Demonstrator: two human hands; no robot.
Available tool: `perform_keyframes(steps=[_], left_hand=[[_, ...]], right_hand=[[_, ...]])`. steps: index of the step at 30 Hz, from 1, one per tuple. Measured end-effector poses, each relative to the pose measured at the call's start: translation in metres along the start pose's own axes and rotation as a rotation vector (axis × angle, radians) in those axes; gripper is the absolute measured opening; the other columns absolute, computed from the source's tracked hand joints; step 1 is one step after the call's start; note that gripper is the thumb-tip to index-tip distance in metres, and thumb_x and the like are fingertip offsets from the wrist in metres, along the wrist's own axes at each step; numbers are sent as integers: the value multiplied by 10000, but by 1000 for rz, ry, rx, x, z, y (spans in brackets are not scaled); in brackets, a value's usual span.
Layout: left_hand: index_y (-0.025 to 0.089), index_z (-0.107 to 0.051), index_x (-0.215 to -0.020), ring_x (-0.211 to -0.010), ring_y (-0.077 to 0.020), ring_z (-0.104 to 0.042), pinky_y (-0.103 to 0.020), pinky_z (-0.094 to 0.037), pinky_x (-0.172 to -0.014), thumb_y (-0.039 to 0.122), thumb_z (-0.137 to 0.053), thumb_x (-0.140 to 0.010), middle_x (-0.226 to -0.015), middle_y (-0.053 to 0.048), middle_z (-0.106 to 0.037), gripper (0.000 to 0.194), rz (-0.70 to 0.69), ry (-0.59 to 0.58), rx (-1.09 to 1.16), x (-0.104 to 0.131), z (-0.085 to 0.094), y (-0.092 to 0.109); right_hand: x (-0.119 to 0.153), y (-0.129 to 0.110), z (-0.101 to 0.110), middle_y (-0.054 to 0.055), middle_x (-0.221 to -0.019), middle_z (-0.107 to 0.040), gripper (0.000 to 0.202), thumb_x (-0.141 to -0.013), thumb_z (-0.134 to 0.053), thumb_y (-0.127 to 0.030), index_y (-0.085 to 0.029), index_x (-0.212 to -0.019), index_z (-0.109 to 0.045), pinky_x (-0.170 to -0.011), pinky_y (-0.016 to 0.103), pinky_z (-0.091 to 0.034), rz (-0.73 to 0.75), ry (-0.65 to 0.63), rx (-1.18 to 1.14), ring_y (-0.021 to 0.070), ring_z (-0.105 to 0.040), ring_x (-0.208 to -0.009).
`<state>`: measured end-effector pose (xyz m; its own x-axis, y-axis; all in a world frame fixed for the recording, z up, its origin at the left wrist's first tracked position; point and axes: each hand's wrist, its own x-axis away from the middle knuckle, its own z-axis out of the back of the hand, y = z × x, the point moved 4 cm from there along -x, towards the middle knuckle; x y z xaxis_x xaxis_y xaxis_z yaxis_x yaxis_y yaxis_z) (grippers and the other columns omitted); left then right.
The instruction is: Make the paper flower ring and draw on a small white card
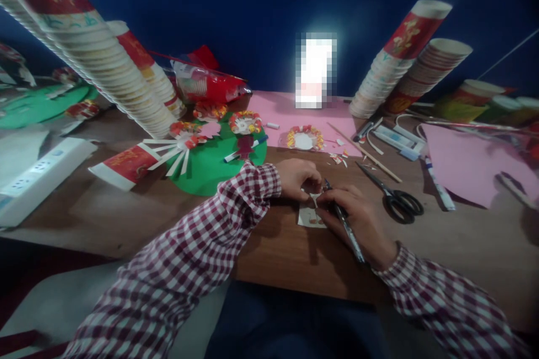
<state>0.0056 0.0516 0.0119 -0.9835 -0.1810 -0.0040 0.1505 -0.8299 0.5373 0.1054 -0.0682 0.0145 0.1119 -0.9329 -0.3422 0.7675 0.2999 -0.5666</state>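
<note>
Both hands meet over the wooden table (269,258). My left hand (298,178) has its fingers bent together at the upper edge of a small pale paper piece (310,216) with brown marks on it. My right hand (357,216) pinches the right side of the paper, and a dark pen (350,234) lies slanted in the same hand, its tip up near the left fingers. Just beyond the hands, a ring of red and yellow curls around a white disc (305,141) rests on pink paper (278,104). Black scissors (400,202) lie to the right.
Tall paper cup stacks stand at left (105,61) and right (391,61). Green paper (197,176) holds curled pieces and a marker (233,157). A cut cup (126,165), power strip (42,174), wooden stick (366,152), marker (440,185) and pink sheet (475,162) surround the work area.
</note>
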Motion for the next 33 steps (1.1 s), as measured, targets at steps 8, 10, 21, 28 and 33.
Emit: perform_keyframes(steps=[8,10,21,28,33], left_hand=[[166,-690,-903,-747,-127,-567,-202,-415,-648,202,-692,-650,-839,-20,-612,256,10,-5,-22,0,-2,0],[166,-692,-915,-746,-128,-566,-205,-412,-645,227,-708,-652,-842,-22,-611,270,20,-5,-19,0,-2,0],[176,-693,-921,-764,-133,-574,-208,-414,-649,266,-759,-631,-859,-23,-619,311,30,-2,-30,1,-1,0],[179,-695,-933,-797,-132,-589,-207,-428,-688,345,-774,-653,-888,-31,-624,335,61,-32,-8,2,1,1],[176,-692,-935,-794,-129,-590,-200,-429,-685,313,-783,-645,-885,-32,-628,334,61,-41,-13,1,1,2]], right_hand=[[1,1,2,57,-883,-619,148,-794,-643,-253,-218,-938,-642,-733,321,-485,-41,-27,-28,206,-590,-846],[2,0,5,54,-890,-630,143,-799,-640,-259,-220,-937,-637,-744,319,-491,-58,3,-53,202,-598,-853],[7,-2,26,51,-859,-703,194,-922,-464,-288,-213,-1050,-590,-680,289,-548,-235,203,-193,171,-668,-726],[11,1,27,17,-762,-659,236,-917,-482,-318,-223,-1082,-622,-645,267,-519,-214,119,-182,153,-626,-692],[0,0,28,11,-694,-655,191,-901,-508,-317,-196,-896,-655,-537,228,-485,-204,172,-249,134,-606,-594]])
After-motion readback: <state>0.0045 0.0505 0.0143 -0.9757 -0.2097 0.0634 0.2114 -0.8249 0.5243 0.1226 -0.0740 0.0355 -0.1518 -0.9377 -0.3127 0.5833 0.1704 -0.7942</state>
